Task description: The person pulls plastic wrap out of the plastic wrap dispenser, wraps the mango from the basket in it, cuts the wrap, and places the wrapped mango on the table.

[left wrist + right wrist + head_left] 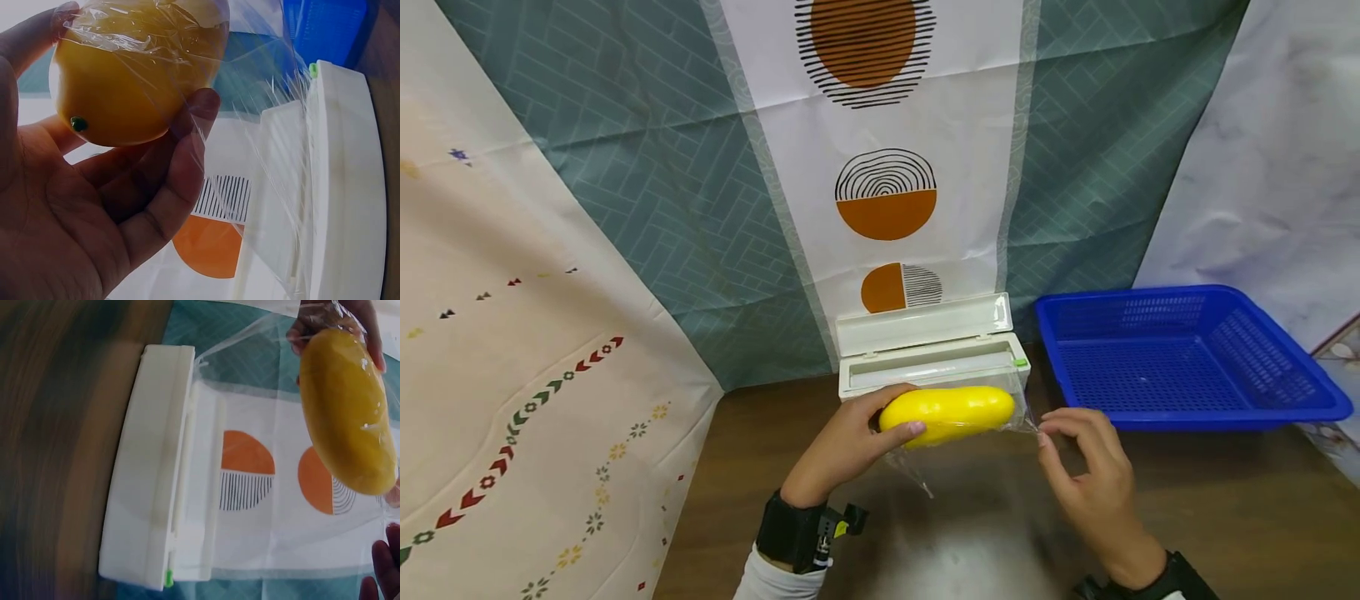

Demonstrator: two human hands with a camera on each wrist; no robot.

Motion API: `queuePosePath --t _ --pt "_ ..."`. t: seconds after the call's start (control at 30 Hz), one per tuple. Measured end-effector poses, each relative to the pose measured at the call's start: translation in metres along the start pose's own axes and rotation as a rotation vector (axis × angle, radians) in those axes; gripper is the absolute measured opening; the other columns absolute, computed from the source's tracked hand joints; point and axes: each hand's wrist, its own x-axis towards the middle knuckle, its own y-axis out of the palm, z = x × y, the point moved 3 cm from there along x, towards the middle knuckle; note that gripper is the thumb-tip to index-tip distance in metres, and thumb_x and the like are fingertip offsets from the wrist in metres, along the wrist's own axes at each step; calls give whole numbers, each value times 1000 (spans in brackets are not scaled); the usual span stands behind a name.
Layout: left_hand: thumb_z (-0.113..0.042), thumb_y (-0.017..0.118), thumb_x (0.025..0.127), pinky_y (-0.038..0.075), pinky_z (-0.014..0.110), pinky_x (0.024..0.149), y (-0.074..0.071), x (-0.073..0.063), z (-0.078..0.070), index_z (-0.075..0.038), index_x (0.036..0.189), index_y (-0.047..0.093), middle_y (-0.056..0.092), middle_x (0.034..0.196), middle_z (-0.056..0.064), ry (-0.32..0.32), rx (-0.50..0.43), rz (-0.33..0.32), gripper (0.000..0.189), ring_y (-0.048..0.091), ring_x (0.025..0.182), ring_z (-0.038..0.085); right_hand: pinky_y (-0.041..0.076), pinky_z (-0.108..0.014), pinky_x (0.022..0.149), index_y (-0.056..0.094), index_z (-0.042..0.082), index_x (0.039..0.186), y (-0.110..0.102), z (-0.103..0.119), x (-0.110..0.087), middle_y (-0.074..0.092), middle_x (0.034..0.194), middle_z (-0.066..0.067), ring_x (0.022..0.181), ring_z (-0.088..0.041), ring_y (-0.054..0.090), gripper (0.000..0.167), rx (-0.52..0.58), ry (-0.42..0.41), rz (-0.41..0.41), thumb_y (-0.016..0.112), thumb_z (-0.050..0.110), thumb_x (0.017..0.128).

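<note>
My left hand [850, 446] grips one end of a smooth, long yellow fruit [951, 412], thumb on the near side and fingers behind. A small green nub marks the fruit's end in the left wrist view. Clear cling film [244, 81] covers part of the fruit and stretches from it to a white cling film dispenser [880, 387]. Beyond the fruit's other end, my right hand [1090, 475] pinches the film's gathered edge between thumb and fingertips. A loose film tail [917, 479] hangs below the left hand.
The dispenser's lid [925, 327] is raised, showing a film roll [936, 369] and a green slider [1020, 362]. To its right stands a blue plastic basket [1195, 417]. A patterned cloth [880, 125] hangs behind the brown wooden table [752, 442].
</note>
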Motion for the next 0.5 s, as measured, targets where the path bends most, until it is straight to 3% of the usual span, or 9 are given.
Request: queuePosePath --t 0.17,0.37,0.5 --pt "-48 68 94 51 30 86 3 -3 2 -44 134 57 64 114 -14 11 15 9 42 60 98 13 36 -18 98 72 -5 93 -9 -2 2 69 90 -18 95 -11 61 30 -32 -1 40 62 23 99" --pt "-47 70 93 51 29 85 11 -8 7 -44 136 56 64 115 -16 -7 26 14 46 59 97 13 40 -10 93 76 -1 105 -21 -8 0 70 91 -13 96 -1 59 17 -54 71 87 68 11 95" --pt "-48 70 92 51 28 86 16 -10 10 -41 138 56 65 117 -16 -20 11 22 48 60 98 13 42 -7 92 76 -2 107 -27 -10 -1 70 93 -12 97 0 59 17 -48 87 115 71 1 91"
